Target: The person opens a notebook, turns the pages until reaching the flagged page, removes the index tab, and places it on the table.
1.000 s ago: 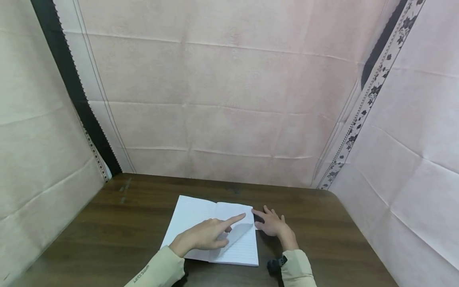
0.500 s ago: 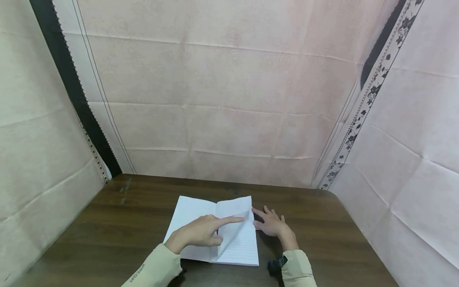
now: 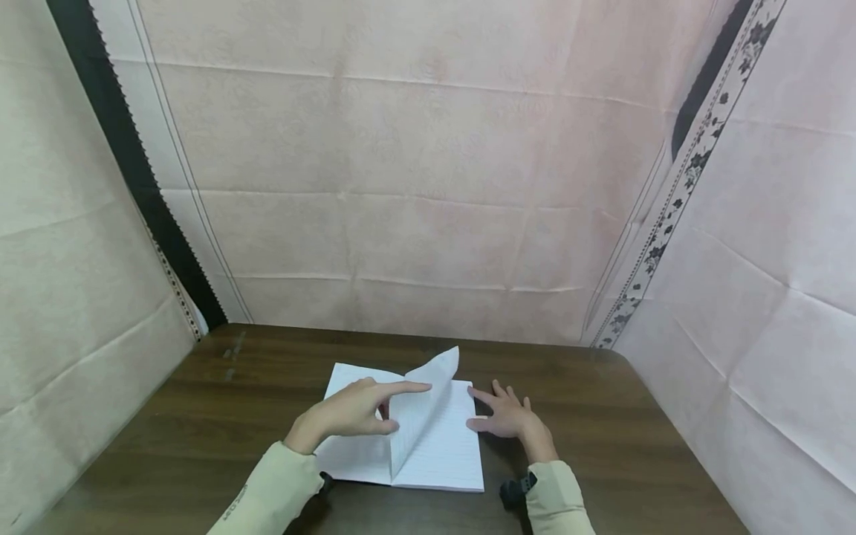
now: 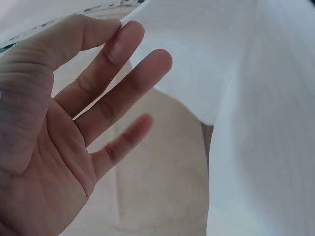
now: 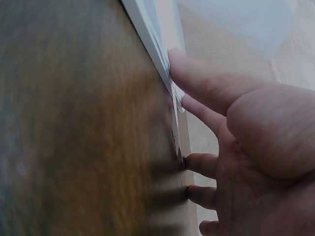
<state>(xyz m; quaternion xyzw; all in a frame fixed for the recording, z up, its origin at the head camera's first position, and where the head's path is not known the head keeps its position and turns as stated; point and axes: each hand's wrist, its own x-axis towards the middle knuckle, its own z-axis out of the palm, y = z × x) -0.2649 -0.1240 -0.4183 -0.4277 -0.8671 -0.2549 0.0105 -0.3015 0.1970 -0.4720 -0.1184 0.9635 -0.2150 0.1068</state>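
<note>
An open notebook [image 3: 444, 464] with ruled white pages lies on the brown table. One leaf [image 3: 416, 412] stands raised and curling from the spine, its top corner tilted up toward the back. My left hand [image 3: 354, 410] is over the left page, index finger extended against the raised leaf, thumb apart below it. In the left wrist view that hand's fingers look extended beside the white leaf [image 4: 187, 59]. My right hand [image 3: 506, 416] lies spread at the notebook's right edge; in the right wrist view its thumb and index tip touch the stack of pages [image 5: 150, 42].
The wooden table [image 3: 200, 431] reaches back to a pale cloth wall [image 3: 414, 223]. More cloth hangs at the left [image 3: 73, 297] and right [image 3: 769, 334]. A small black device [image 3: 515, 493] is at the right wrist.
My left hand has moved leftward, and the leaf has lifted off the right page, curling up toward the left. The right hand has stayed at the notebook's right edge.
</note>
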